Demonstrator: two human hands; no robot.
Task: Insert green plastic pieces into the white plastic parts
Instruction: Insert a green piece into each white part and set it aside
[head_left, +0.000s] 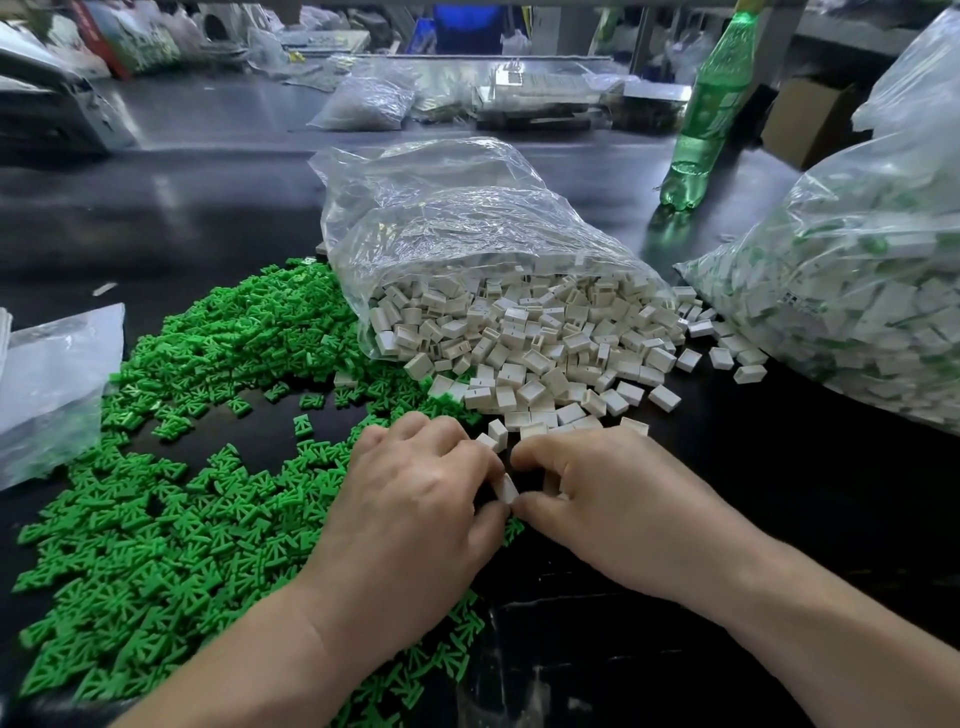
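Pinching one white part (506, 488) btwn curled fingertips of left hand (415, 499) & right hand (618, 499), just in front of white heap (545, 358), w/ green pile (171, 493) & heap still loose, so prob lots left, finished ones apparently in bag (857, 322) at right.

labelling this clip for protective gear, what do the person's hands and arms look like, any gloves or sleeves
The left hand and right hand wear no gloves, and no ring shows. The left forearm and right forearm are uncovered to the frame edge: no sleeve, watch or wristband in view.
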